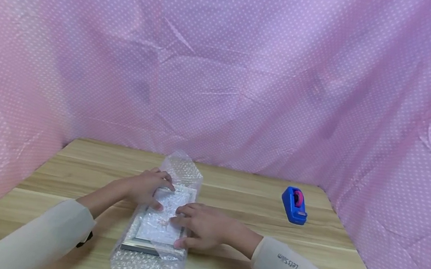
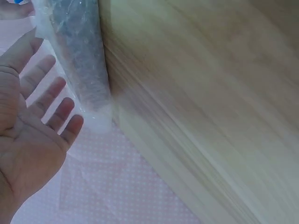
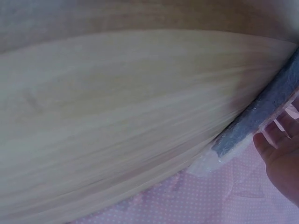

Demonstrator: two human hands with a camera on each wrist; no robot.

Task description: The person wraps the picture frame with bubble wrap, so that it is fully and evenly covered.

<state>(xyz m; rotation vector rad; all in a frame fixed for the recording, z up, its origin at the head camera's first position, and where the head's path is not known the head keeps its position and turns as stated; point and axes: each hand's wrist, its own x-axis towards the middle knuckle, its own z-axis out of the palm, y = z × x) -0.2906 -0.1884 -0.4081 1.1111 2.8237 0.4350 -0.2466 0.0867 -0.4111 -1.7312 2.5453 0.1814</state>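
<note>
A picture frame (image 1: 139, 246) with a silvery-gold border lies face up on the wooden table, with clear bubble wrap (image 1: 182, 170) folded over it. The wrap runs past its far and near ends. My left hand (image 1: 148, 189) rests on the wrap at the frame's upper left, fingers spread. On the right side, my right hand (image 1: 205, 227) touches the wrapped face with extended fingers, thumb near the lower right edge. In the left wrist view, straight fingers of the left hand (image 2: 35, 126) are beside the wrapped frame's edge; the right wrist view shows the right hand (image 3: 282, 158) similarly.
A blue tape dispenser (image 1: 294, 210) with a pink roll stands on the table (image 1: 244, 195) at the right. Pink dotted cloth (image 1: 221, 86) hangs behind the table and along both sides. Light sleeves cover both forearms.
</note>
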